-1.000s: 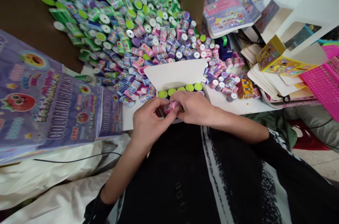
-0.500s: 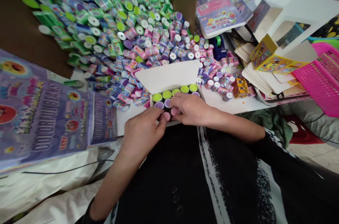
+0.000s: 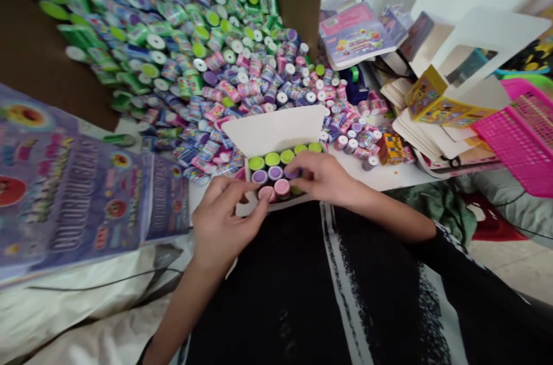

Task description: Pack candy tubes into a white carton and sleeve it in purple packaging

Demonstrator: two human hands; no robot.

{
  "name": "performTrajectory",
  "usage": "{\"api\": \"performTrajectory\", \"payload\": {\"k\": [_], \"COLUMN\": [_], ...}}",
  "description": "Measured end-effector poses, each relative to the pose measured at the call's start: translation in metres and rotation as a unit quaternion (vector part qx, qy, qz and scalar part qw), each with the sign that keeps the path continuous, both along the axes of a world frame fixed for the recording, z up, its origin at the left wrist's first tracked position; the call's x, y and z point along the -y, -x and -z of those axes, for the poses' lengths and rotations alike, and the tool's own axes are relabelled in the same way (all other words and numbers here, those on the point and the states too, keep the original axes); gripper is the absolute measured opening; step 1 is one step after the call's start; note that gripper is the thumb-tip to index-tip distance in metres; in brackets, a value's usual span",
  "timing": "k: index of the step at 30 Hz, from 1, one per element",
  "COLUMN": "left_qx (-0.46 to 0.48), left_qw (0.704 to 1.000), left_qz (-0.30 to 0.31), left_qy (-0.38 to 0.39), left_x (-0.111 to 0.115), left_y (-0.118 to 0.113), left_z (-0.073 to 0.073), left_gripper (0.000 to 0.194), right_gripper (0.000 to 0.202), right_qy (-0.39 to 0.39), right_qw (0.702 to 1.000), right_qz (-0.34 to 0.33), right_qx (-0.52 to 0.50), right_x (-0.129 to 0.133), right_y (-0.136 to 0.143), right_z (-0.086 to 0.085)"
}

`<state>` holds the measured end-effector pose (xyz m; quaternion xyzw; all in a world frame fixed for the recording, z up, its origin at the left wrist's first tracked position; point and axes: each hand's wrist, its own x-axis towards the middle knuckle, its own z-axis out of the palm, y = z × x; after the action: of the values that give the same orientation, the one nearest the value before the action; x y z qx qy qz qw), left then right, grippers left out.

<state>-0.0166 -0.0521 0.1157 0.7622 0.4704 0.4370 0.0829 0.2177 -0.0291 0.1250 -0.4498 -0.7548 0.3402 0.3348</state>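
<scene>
An open white box (image 3: 276,130) with its flap raised stands in front of my body. Inside are a back row of green-lidded tubs (image 3: 272,159), purple-lidded tubs (image 3: 275,174) before them, and two pink-lidded tubs at the front. My left hand (image 3: 227,218) has thumb and fingers around the left pink-lidded tub (image 3: 266,193), at the box's front left corner. The other pink-lidded tub (image 3: 282,187) stands beside it, untouched. Over the right part of the box, my right hand (image 3: 324,178) has its fingertips closed at a purple-lidded tub (image 3: 292,173), partly hidden by the fingers.
A large heap of small tubs (image 3: 242,74) spills from a brown carton (image 3: 43,48) behind the box. Purple printed sheets (image 3: 99,192) lie at the left. To the right are a yellow printed box (image 3: 453,109), stacked cards and a pink basket (image 3: 518,129).
My right hand has moved right, from the front pink-lidded tubs to a purple-lidded one, uncovering the second pink lid. My left hand has shifted slightly left and its fingers are spread wider.
</scene>
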Motion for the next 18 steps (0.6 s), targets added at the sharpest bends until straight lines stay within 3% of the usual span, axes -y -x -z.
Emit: {"api": "performTrajectory", "payload": {"k": [3,6,9,12,14,16,18], "left_qx": [0.019,0.020,0.070,0.110,0.123,0.123,0.116], "left_qw": [0.999,0.998,0.986,0.970,0.964,0.965,0.967], "left_qz": [-0.033,-0.026,0.009,0.050,0.075,0.074,0.053], "left_qy": [0.008,0.060,0.148,0.212,0.221,0.221,0.223], "left_x": [-0.003,-0.008,-0.019,-0.033,-0.038,-0.038,-0.034], "left_y": [0.010,0.021,0.028,0.028,0.026,0.022,0.017], "left_z": [0.012,0.035,0.066,0.090,0.095,0.093,0.087], "left_gripper": [0.033,0.085,0.130,0.141,0.139,0.133,0.127], "right_gripper": [0.006,0.011,0.020,0.014,0.015,0.021,0.025], "right_qy": [-0.003,-0.060,-0.120,-0.075,-0.032,-0.015,-0.008], "right_qw": [0.998,0.990,0.966,0.926,0.894,0.878,0.884], "right_qz": [0.033,0.099,0.220,0.368,0.439,0.462,0.445], "right_qx": [-0.051,-0.079,-0.061,0.027,0.087,0.126,0.144], "right_x": [0.002,0.004,-0.007,-0.033,-0.051,-0.069,-0.087], "right_y": [-0.016,-0.036,-0.067,-0.119,-0.158,-0.189,-0.206], "right_z": [-0.002,-0.009,-0.013,-0.018,-0.024,-0.029,-0.032]}}
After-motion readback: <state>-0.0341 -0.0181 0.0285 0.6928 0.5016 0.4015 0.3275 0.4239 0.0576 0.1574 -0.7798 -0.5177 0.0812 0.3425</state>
